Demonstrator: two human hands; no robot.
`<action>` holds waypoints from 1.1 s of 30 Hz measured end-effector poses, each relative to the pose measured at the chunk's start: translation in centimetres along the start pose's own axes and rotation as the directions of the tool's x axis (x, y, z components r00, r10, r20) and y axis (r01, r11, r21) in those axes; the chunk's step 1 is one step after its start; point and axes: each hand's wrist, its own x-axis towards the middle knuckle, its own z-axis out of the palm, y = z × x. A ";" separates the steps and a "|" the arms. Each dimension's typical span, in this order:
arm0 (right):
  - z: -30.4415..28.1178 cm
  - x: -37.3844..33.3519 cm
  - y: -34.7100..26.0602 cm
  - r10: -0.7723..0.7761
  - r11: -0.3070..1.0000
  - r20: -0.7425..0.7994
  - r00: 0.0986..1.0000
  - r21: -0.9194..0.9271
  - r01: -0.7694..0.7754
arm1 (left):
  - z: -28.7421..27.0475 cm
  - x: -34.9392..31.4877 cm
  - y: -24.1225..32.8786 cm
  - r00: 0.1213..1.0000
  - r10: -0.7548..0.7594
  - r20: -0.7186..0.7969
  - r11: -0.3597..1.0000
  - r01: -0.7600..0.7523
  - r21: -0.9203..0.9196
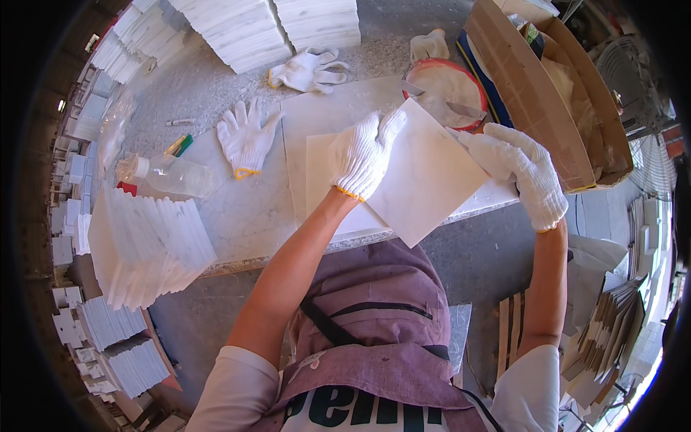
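Note:
My left hand (366, 155), in a white knit glove with a yellow cuff edge, grips a square white tile (425, 180) by its upper left side. The tile is tilted, one corner pointing toward me past the table's near edge. My right hand (524, 171), gloved the same way, is closed beside the tile's right edge; a thin greyish tip shows at its fingers, but what it is I cannot make out. Under the held tile another flat white tile (320, 169) lies on the table. Just beyond is a red-rimmed bowl (484, 90) of white paste, with scraper blades at its rim.
Two loose white gloves (248, 135) lie left of my hands. A clear plastic bottle (180, 176), a green marker (184, 145) and a row of upright tiles (147, 241) are farther left. Tile stacks (234, 32) stand at the back. A cardboard box (540, 86) flanks the right side.

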 end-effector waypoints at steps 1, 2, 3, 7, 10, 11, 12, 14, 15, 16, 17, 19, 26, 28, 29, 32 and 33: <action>0.0 0.1 0.1 -0.010 1.000 -0.003 1.000 -0.007 0.010 | -0.1 0.0 0.3 1.000 -0.007 0.007 1.000 0.006 0.027; 0.0 0.2 0.3 -0.021 1.000 -0.007 1.000 -0.015 0.021 | -0.3 0.0 0.8 1.000 -0.013 0.013 0.998 0.012 0.055; 0.0 0.3 0.4 -0.031 0.999 -0.010 0.999 -0.023 0.031 | -0.4 0.0 1.0 1.000 -0.020 0.020 0.996 0.018 0.082; 0.2 0.3 0.1 -0.024 0.999 -0.004 1.000 -0.024 0.023 | -0.6 0.1 0.6 0.999 -0.035 0.032 0.975 0.027 0.220; 0.1 0.4 0.2 -0.024 0.999 -0.008 1.000 -0.030 0.024 | -0.7 0.1 1.4 0.998 -0.051 0.036 0.977 0.042 0.208; 0.1 0.5 0.3 -0.024 0.999 -0.010 1.000 -0.037 0.024 | -0.7 0.0 1.4 0.998 -0.045 0.032 0.985 0.039 0.170; 0.1 0.5 0.4 -0.025 0.999 -0.012 1.000 -0.044 0.024 | -0.7 0.0 1.4 0.999 -0.039 0.028 0.991 0.035 0.132; 0.2 0.5 0.5 -0.027 0.998 -0.019 0.999 -0.050 0.026 | -0.5 0.0 0.8 0.999 -0.035 0.027 0.992 0.031 0.123; 0.2 0.5 0.5 -0.028 0.998 -0.022 0.999 -0.053 0.027 | -0.4 0.1 0.5 0.999 -0.033 0.026 0.993 0.030 0.118; 0.2 0.6 0.5 -0.025 0.998 -0.024 0.999 -0.055 0.024 | -0.4 0.1 0.2 0.999 -0.034 0.027 0.989 0.029 0.146; 0.2 0.6 0.5 -0.023 0.998 -0.026 0.999 -0.058 0.021 | -0.3 0.2 -0.1 0.999 -0.034 0.028 0.984 0.029 0.173; 0.3 0.6 0.5 -0.019 0.998 -0.032 0.999 -0.065 0.017 | -0.3 0.2 -0.1 0.999 -0.038 0.030 0.977 0.031 0.212; 0.2 0.6 0.5 -0.024 0.999 -0.052 0.998 -0.038 0.022 | -0.7 0.0 1.1 0.999 -0.037 0.020 0.980 0.033 0.199; 0.2 0.7 0.8 -0.032 0.999 -0.057 0.998 -0.029 0.031 | -0.7 0.0 1.2 0.999 -0.042 0.024 0.977 0.036 0.209; 0.1 0.7 0.9 -0.033 0.999 -0.059 0.998 -0.036 0.031 | -0.9 0.0 1.5 0.998 -0.055 0.032 0.972 0.046 0.229; 0.1 0.8 0.8 -0.035 0.999 -0.058 0.998 -0.041 0.033 | -0.8 0.0 1.2 0.998 -0.055 0.032 0.973 0.046 0.226; 0.1 0.7 0.8 -0.035 0.999 -0.057 0.998 -0.041 0.033 | -0.6 0.1 0.9 0.998 -0.048 0.028 0.976 0.041 0.215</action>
